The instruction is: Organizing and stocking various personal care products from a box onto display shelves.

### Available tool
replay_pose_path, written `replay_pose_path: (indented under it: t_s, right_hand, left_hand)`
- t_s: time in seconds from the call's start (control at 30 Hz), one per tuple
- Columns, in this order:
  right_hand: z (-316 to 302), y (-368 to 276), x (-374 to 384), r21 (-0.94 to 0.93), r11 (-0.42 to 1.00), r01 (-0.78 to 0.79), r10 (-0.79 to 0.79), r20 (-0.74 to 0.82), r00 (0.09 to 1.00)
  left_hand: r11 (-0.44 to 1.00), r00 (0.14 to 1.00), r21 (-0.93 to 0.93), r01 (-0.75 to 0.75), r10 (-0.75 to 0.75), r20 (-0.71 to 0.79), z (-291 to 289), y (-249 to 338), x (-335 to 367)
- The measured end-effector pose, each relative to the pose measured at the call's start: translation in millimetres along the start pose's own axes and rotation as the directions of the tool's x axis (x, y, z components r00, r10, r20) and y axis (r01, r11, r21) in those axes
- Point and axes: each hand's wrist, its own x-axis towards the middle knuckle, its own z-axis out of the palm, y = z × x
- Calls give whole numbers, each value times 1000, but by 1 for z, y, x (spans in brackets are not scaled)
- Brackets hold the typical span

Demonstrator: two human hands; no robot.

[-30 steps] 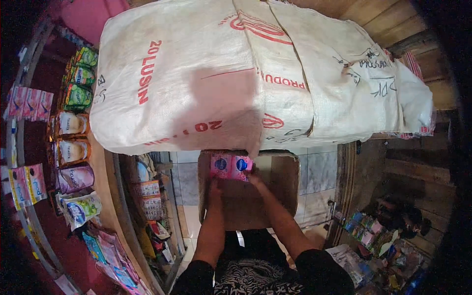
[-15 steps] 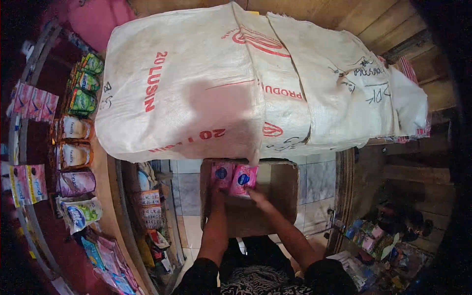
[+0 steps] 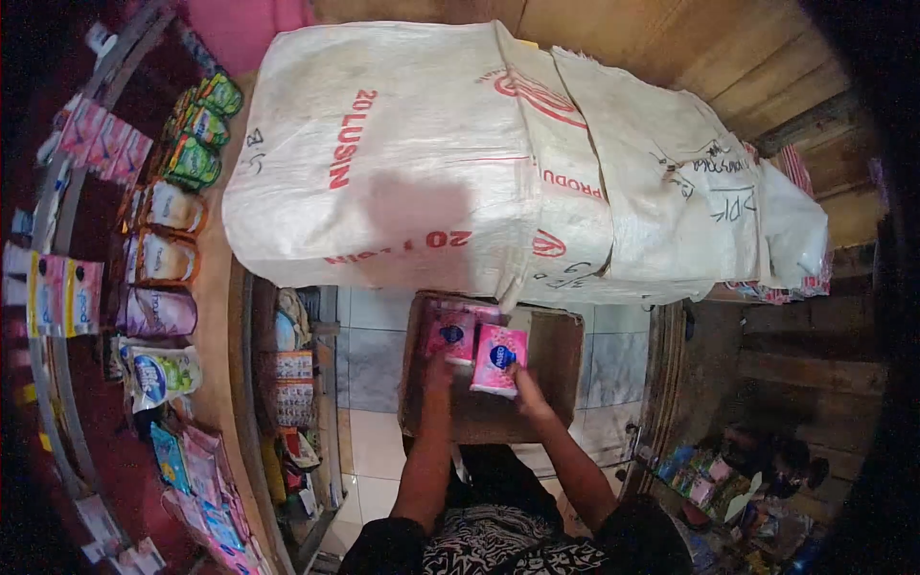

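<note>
And there it came, the pink packet slid out of line! A second earlier it had sat flush beside its twin at the far end of the carton; half a second on it was tipping toward the person; now it stood clear, slightly aslant, nearer the middle of the opening, bright on its front face and pale along its lower edge. From where I watched, I couldn't tell how deep in the carton it hung.

The right hand had it, clamped on the lower right corner with the thumb side showing. The left hand was apart from the right, blurred and dark at the foot of the second packet; whether those fingers gripped or merely rested, I couldn't say. That second packet had hardly left its place by the carton's left side, with more pink showing just behind it.

What did it mean? To my eye, the pair had been split, and the packets were now being handled singly, the right hand doing the pulling. Beyond the carton the big white sack loomed, its front edge close over the carton's far rim, leaving little room on that side
</note>
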Motion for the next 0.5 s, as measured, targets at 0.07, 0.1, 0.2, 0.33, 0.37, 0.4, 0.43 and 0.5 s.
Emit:
replay_pose_path:
  t_s: [0.07,0.1,0.2,0.33,0.37,0.4,0.43,0.5]
  right_hand:
    - [15,-25,-16,21,999,-45,45,4,999]
    - [20,-35,-27,34,999,1,-4,90,996]
    - [31,-51,-49,52,996,77,-79,29,996]
    - [36,-62,-69,51,995,86,-89,67,994]
    - [40,-63,-77,70,989,128,-138,149,979]
    - [45,-66,-85,76,990,119,-129,141,982]
    - [53,-68,-95,60,993,97,-103,116,988]
    - [72,-72,-117,72,989,127,-138,182,974]
  left_hand:
    - [994,993,27,-101,99,68,7,13,-26]
    - [996,993,-11,-83,84,86,7,21,-41]
    - [965,964,72,-250,242,107,9,45,-84]
    - [990,993,91,-112,108,44,12,66,-113]
    - [985,1000,-171,-6,8,14,11,70,-119]
    - [949,999,-315,-30,35,8,9,76,-126]
    - [963,991,-234,-134,132,-24,6,82,-139]
    - [955,967,-148,-255,248,-65,-6,100,-150]
